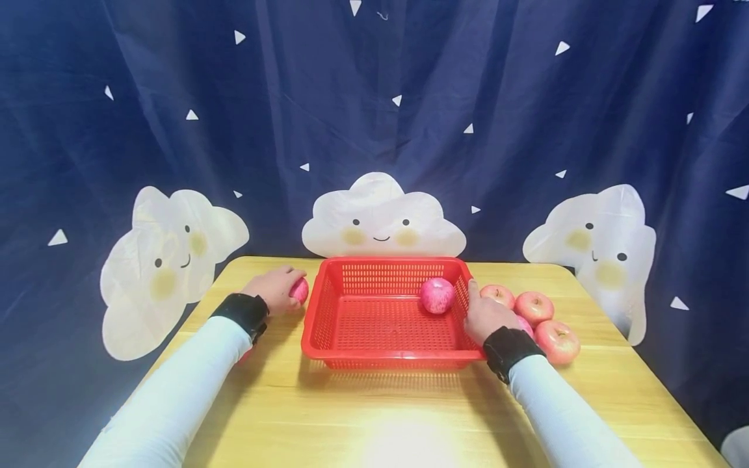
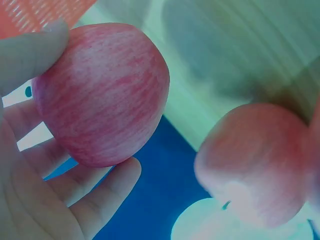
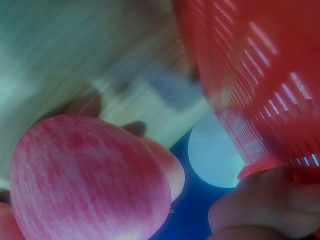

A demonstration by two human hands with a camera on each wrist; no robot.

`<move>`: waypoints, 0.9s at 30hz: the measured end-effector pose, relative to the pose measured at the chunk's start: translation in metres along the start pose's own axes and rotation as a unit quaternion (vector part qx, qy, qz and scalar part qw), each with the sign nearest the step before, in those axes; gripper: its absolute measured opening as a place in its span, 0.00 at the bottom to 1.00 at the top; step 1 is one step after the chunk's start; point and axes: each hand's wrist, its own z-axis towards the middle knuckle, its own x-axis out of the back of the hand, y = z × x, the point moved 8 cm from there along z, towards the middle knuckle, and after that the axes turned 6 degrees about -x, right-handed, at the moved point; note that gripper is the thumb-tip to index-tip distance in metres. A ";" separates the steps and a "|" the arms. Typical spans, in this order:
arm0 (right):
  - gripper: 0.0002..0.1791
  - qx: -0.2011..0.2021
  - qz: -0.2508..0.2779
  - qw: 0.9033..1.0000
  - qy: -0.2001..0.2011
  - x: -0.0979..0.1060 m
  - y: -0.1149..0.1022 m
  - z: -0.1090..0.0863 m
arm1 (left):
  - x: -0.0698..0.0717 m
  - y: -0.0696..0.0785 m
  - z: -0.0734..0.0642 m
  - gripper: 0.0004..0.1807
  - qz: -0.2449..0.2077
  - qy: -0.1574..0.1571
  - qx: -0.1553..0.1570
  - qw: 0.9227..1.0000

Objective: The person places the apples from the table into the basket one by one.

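Note:
My left hand (image 1: 274, 290) grips a red apple (image 2: 102, 95) just left of the red plastic basket (image 1: 393, 355), with the thumb on one side and fingers on the other in the left wrist view. Inside the basket, toward its right side, lies one pink-red apple (image 1: 437, 296). At the basket's right rim is my right hand (image 1: 490, 317), whose fingers (image 3: 265, 202) hold the edge in the right wrist view. Close beside this hand, outside the basket, sits a streaked apple (image 3: 90, 180), mostly hidden by the hand in the head view.
Several paler apples (image 1: 534, 307) cluster on the wooden table (image 1: 281, 403) right of the basket. Another apple (image 1: 244, 356) is mostly covered by the left forearm. Behind the table hangs a dark blue curtain (image 1: 351, 130) with cloud prints.

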 end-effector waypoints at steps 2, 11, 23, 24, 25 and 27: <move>0.44 0.001 -0.001 1.000 -0.001 -0.001 0.001 0.001 | 0.006 0.003 0.000 0.45 0.004 0.001 0.003 1.000; 0.43 0.007 -0.012 1.000 0.011 0.000 -0.001 0.001 | 0.037 0.024 0.002 0.43 0.036 0.007 -0.009 0.999; 0.44 0.006 -0.001 1.000 0.007 0.001 -0.002 -0.002 | 0.063 0.046 0.013 0.38 0.066 0.035 -0.033 0.997; 0.43 0.007 0.001 1.000 0.008 0.001 -0.003 -0.003 | 0.064 0.049 0.014 0.38 0.070 0.036 -0.035 0.996; 0.43 0.007 0.003 1.000 0.008 0.002 -0.003 -0.004 | 0.066 0.052 0.015 0.38 0.071 0.036 -0.037 0.996; 0.43 0.006 0.005 1.000 0.009 0.002 -0.003 -0.004 | 0.068 0.059 0.016 0.37 0.071 0.037 -0.042 0.996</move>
